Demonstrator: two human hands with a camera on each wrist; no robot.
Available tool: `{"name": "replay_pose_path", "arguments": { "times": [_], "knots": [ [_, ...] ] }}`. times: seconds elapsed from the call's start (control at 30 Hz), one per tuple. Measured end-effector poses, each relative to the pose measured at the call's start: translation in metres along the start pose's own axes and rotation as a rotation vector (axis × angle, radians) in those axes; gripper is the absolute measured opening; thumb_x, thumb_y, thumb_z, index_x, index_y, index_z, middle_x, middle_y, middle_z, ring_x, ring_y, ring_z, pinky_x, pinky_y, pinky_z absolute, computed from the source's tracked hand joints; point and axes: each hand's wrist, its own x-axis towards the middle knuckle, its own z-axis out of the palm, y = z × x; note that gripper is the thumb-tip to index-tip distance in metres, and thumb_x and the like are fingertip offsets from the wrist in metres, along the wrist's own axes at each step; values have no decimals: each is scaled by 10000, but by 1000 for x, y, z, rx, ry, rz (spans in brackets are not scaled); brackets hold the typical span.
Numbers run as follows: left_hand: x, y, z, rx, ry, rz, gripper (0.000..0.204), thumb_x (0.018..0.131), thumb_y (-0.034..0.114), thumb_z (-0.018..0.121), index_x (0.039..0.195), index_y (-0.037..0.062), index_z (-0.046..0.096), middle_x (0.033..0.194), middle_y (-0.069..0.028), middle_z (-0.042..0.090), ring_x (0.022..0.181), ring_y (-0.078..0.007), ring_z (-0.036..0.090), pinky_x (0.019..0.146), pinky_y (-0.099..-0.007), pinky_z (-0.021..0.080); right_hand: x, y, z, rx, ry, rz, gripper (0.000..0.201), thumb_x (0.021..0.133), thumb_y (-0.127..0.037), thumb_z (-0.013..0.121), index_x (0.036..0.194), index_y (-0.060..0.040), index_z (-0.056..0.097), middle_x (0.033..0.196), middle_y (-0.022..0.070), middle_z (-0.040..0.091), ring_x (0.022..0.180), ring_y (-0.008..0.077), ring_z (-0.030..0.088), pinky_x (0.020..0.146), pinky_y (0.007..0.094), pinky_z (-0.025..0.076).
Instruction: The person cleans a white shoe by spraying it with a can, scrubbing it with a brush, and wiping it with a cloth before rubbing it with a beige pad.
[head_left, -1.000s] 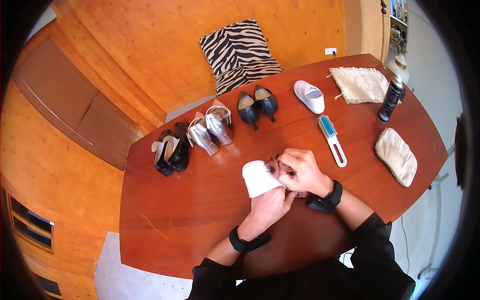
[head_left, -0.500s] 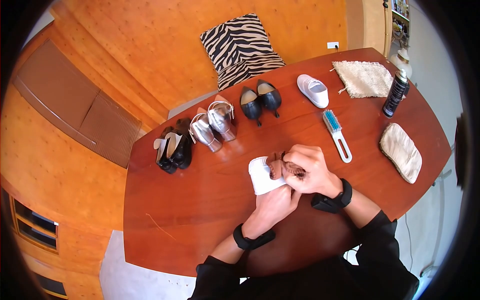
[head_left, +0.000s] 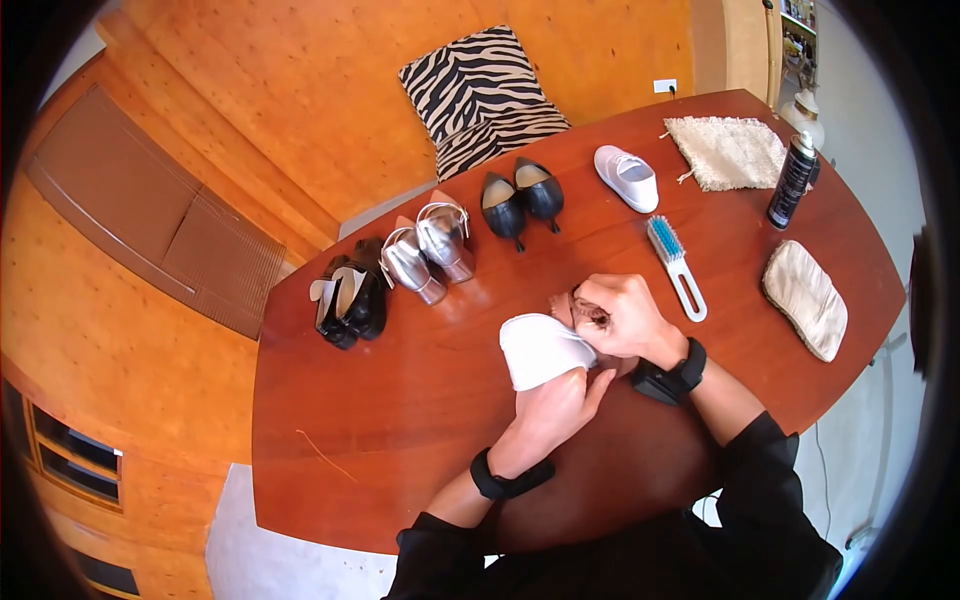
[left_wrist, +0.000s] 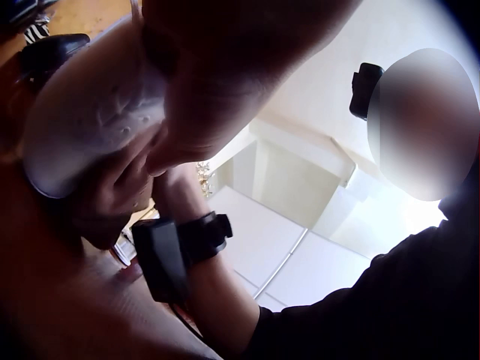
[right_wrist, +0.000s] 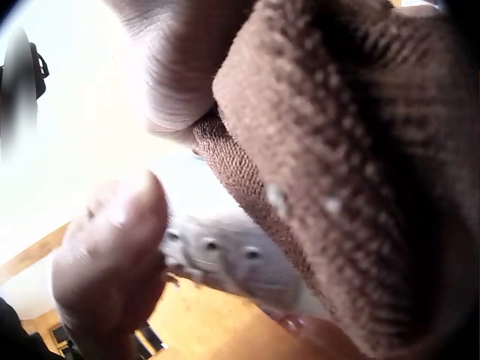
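My left hand holds a white lace-up sneaker above the table, its thumb standing away from the shoe. In the left wrist view the sneaker shows its eyelets. A bunched brown cloth fills much of the right wrist view, gripped by my right hand. From above, only small parts of the cloth show beside the fist, right at the sneaker's edge. The right fingers partly hide that end of the shoe.
Along the far side of the table stand black shoes, silver heels, black heels and another white sneaker. To the right lie a blue-bristled brush, a cream cloth bag, a spray can and a cream pad.
My right hand with the brown cloth has shifted up and right along the sneaker, uncovering more of its white side. The left thumb has come away from the right hand.
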Motion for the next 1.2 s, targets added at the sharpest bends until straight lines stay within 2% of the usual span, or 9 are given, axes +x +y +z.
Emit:
{"name": "replay_pose_path", "arguments": {
  "times": [0.1,0.17,0.2,0.37,0.47,0.67,0.77,0.97,1.2],
  "knots": [
    [6,7,-7,76,-84,-52,233,727,198,697,788,-18,636,743,-158,602,732,-326,581,657,-420,440,9,-28,-17,106,69,-31,124,605,-104,620,680,-48,537,597,82,517,516,288,534,444,369,433],
    [15,10,-14,101,150,116,235,667,126,696,844,-13,625,842,-154,598,852,-342,552,732,-446,409,10,-39,-19,158,95,-65,132,595,-100,626,679,-51,537,593,76,510,507,279,525,436,360,426],
    [10,7,-9,50,54,75,355,601,113,693,921,-15,607,994,-174,532,1016,-367,452,796,-494,368,9,-42,-19,126,88,-115,140,589,-101,631,677,-53,533,589,72,500,500,274,515,431,354,421],
    [6,5,-6,55,41,51,250,635,115,712,840,-3,633,925,-159,588,909,-364,526,743,-460,399,5,-35,-10,44,26,-139,131,606,-108,615,656,-57,505,581,74,489,503,280,513,432,371,423],
    [4,0,-5,28,34,9,356,791,288,652,668,-45,621,583,-168,568,536,-309,566,542,-404,450,-1,-10,-3,-8,-46,-45,111,628,-115,600,666,-54,516,612,91,537,540,304,550,460,392,446],
    [0,-2,1,13,2,-14,381,810,293,634,618,-35,606,529,-155,544,453,-300,534,453,-405,424,-3,5,2,-9,-25,9,102,628,-92,602,684,-28,546,607,111,531,527,310,536,464,372,433],
    [-1,2,-3,105,-107,-94,237,733,211,700,801,-11,650,763,-153,623,721,-321,599,631,-418,453,4,-18,-7,127,30,-26,121,627,-86,615,703,-13,555,589,106,513,501,300,519,444,360,413],
    [0,-2,4,-44,24,44,241,631,142,704,802,-7,621,840,-138,575,894,-319,515,718,-439,422,6,-38,-12,169,56,-187,109,618,-86,610,657,-47,515,598,86,515,501,289,514,427,366,415],
    [1,-2,-4,-8,-53,-64,293,748,275,703,824,-5,661,732,-161,608,692,-321,586,631,-405,452,-5,14,0,-56,-100,2,99,653,-113,582,635,-44,513,593,95,542,534,318,553,467,403,439]
  ]
}}
